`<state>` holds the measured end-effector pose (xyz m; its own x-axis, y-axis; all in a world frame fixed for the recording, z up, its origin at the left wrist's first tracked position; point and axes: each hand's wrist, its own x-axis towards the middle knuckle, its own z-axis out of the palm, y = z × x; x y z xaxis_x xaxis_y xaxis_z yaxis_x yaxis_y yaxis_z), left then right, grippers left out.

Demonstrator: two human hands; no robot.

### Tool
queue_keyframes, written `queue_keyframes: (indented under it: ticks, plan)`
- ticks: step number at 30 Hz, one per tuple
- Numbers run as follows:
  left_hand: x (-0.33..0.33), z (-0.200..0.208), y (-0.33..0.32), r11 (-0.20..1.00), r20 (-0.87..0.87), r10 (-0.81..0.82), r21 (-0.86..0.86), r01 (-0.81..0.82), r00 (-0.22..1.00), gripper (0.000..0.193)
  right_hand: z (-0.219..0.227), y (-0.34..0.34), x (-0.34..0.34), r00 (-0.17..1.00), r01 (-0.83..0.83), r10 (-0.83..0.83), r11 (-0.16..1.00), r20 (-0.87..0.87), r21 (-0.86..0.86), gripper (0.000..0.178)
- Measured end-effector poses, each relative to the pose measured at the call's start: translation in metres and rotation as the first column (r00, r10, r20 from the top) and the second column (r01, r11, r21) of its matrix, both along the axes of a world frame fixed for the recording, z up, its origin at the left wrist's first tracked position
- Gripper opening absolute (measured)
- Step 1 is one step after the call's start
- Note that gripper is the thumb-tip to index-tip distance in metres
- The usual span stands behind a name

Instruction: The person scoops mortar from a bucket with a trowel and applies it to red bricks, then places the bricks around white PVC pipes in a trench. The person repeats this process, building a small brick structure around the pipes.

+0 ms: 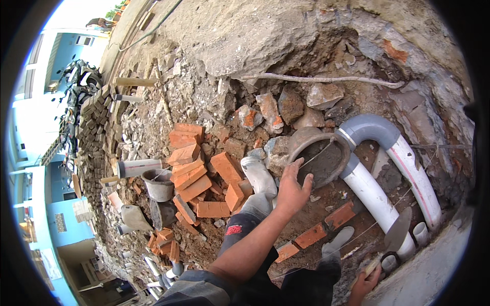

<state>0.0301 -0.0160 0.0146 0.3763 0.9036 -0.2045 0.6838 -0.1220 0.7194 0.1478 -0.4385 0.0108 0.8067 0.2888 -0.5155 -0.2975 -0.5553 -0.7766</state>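
My left hand (292,189) reaches forward and grips the near rim of a round pan (341,147) that holds grey mortar, fingers outside and thumb inside. The pan sits tilted on rubble against a white pipe (375,196) with a grey elbow (368,127). My right hand (364,286), at the lower right, holds the handle of a trowel (398,230) whose blade points up over the pipe's lower end. A grey rubber boot (259,178) lies just left of my left hand, and another boot (334,244) is below the pan.
A heap of red bricks (196,176) lies to the left, with a grey bucket (158,184) and pipe offcuts (138,167) beside it. A short row of laid bricks (326,224) runs under a taut string. Broken rubble (286,109) and an earth wall rise behind; stacked pavers (97,127) stand far left.
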Motion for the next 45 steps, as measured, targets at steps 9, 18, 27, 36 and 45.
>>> queue_keyframes:
  ticks: [9,18,27,36,45]
  plan:
    - [-0.019,0.017,0.008,0.993,0.113,0.107,0.043,-0.113,0.988,0.057,-0.109,0.278,-0.02,0.55,-0.803,0.82,0.571,0.157,-0.171,0.062]
    - [-0.072,0.029,0.038,0.951,0.163,0.306,-0.014,-0.308,0.938,0.048,-0.124,0.261,-0.008,0.702,-0.709,0.71,0.689,-0.054,-0.153,0.055]
    - [-0.206,0.038,0.072,0.792,0.355,0.596,-0.111,-0.6,0.721,0.044,-0.074,0.084,0.001,0.474,-0.88,0.838,0.46,-0.27,-0.118,0.072]
    - [-0.498,-0.079,0.009,0.359,-0.64,0.757,0.24,-0.902,0.132,0.091,-0.07,-0.006,0.0,-0.2,-0.941,0.897,-0.288,-0.394,-0.178,0.072]
    - [-0.548,-0.099,0.006,0.314,-0.704,0.703,0.184,-0.932,0.098,0.107,-0.075,0.004,0.022,-0.375,-0.867,0.925,-0.376,-0.067,-0.327,0.06]
